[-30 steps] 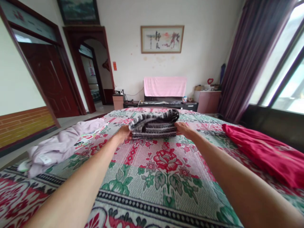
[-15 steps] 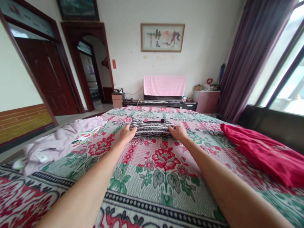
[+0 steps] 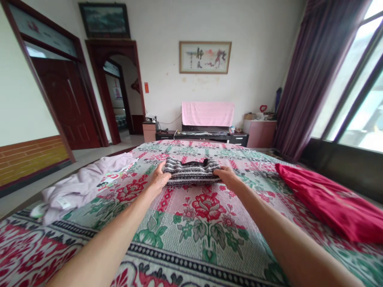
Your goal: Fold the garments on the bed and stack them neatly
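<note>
A black-and-white striped knit garment (image 3: 191,173), folded into a compact bundle with a dark band along its upper edge, is at the middle of the bed. My left hand (image 3: 160,175) grips its left end, thumb on top and the other fingers partly hidden. At the opposite end my right hand (image 3: 226,175) pinches the knit between thumb and fingers. Both arms reach forward over the flowered bedspread (image 3: 206,207). The garment's underside is hidden, and I cannot tell whether it touches the bedspread.
A crumpled pale lilac garment (image 3: 77,183) with a printed patch lies on the bed's left side. Red cloth (image 3: 326,199) lies at the right. Beyond the bed stand a low black cabinet (image 3: 237,139) and a screen draped with a pink cloth (image 3: 208,113).
The view has tilted up slightly, so everything sits lower in the picture. The garment's dark upper band shows more plainly. Both hands keep hold of its ends.
</note>
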Demonstrator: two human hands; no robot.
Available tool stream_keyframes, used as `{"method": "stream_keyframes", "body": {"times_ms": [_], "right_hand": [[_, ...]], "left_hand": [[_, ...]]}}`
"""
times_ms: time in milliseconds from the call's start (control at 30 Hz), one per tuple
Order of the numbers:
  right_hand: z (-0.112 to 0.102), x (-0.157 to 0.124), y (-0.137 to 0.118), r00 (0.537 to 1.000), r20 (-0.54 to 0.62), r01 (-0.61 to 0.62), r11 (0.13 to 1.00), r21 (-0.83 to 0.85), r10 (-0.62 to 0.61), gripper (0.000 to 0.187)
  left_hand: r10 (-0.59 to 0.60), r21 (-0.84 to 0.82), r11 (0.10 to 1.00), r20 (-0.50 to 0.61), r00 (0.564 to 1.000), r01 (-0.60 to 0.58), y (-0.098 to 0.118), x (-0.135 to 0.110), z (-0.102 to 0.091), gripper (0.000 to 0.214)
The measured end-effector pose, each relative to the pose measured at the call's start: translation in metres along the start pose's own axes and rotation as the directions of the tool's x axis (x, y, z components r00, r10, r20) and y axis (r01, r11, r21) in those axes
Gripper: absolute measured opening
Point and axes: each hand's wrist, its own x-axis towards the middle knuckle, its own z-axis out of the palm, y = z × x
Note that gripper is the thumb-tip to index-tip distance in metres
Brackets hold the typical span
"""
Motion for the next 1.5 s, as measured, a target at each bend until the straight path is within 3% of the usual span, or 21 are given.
{"method": "stream_keyframes", "body": {"times_ms": [100, 167, 267, 333, 400, 467, 533, 633, 733, 867, 1000, 1100, 1200, 1333, 1500], "right_hand": [[-0.013, -0.033, -0.017, 0.980, 0.189, -0.094, 0.974, 0.206, 0.055, 0.017], [-0.025, -0.057, -0.028, 0.932, 0.353, -0.200, 0.931, 0.305, 0.084, 0.032], [-0.042, -0.086, -0.036, 0.851, 0.505, -0.301, 0.921, 0.247, 0.142, 0.060], [-0.050, -0.096, -0.038, 0.851, 0.469, -0.311, 0.947, 0.085, 0.237, 0.075], [-0.053, -0.097, -0.038, 0.924, 0.279, -0.245, 0.965, -0.096, 0.262, 0.080], [-0.049, -0.094, -0.039, 0.990, 0.068, -0.101, 0.967, -0.236, 0.121, 0.074], [-0.039, -0.091, -0.040, 0.996, -0.023, 0.074, 0.939, -0.334, -0.087, 0.061], [-0.015, -0.091, -0.038, 0.955, 0.047, 0.284, 0.861, -0.422, -0.292, 0.047], [0.008, -0.097, -0.030, 0.923, 0.149, 0.384, 0.808, -0.447, -0.356, 0.044], [0.022, -0.104, -0.017, 0.917, 0.225, 0.399, 0.799, -0.450, -0.331, 0.046], [0.020, -0.102, -0.009, 0.898, 0.249, 0.435, 0.813, -0.386, -0.362, 0.044], [0.014, -0.098, -0.002, 0.926, 0.156, 0.379, 0.846, -0.376, -0.345, 0.044], [0.008, -0.094, 0.004, 0.964, 0.036, 0.252, 0.865, -0.433, -0.263, 0.056], [0.002, -0.093, 0.004, 0.990, 0.053, 0.140, 0.870, -0.473, -0.131, 0.066], [0.005, -0.094, -0.002, 0.992, 0.087, 0.123, 0.839, -0.530, -0.090, 0.068]], "left_hand": [[0.033, -0.048, 0.998, 0.093, 0.995, -0.028, 0.005, -0.023, -0.023, 0.079], [0.074, -0.055, 0.996, 0.147, 0.986, -0.067, 0.005, -0.040, -0.038, 0.078], [0.114, 0.026, 0.992, 0.215, 0.970, -0.122, 0.000, -0.058, -0.058, 0.070], [0.093, 0.194, 0.971, 0.240, 0.966, -0.142, -0.003, -0.064, -0.067, 0.054], [0.072, 0.396, 0.907, 0.184, 0.980, -0.141, -0.002, -0.066, -0.074, 0.034], [0.145, 0.522, 0.836, 0.089, 0.985, -0.170, 0.001, -0.065, -0.075, 0.030], [0.298, 0.565, 0.777, 0.060, 0.953, -0.278, 0.004, -0.064, -0.069, 0.032], [0.459, 0.554, 0.699, 0.138, 0.878, -0.452, 0.003, -0.063, -0.053, 0.040], [0.400, 0.574, 0.682, 0.227, 0.888, -0.454, -0.007, -0.066, -0.036, 0.047], [0.220, 0.622, 0.710, 0.248, 0.944, -0.329, -0.022, -0.071, -0.027, 0.056], [0.206, 0.627, 0.714, 0.237, 0.949, -0.311, -0.027, -0.075, -0.026, 0.057], [0.258, 0.620, 0.714, 0.200, 0.945, -0.326, -0.026, -0.077, -0.027, 0.053], [0.294, 0.645, 0.696, 0.144, 0.945, -0.315, -0.022, -0.080, -0.031, 0.056], [0.132, 0.723, 0.670, 0.109, 0.985, -0.169, -0.008, -0.084, -0.043, 0.065], [-0.038, 0.723, 0.684, 0.160, 0.986, -0.091, 0.007, -0.083, -0.050, 0.049]]}}
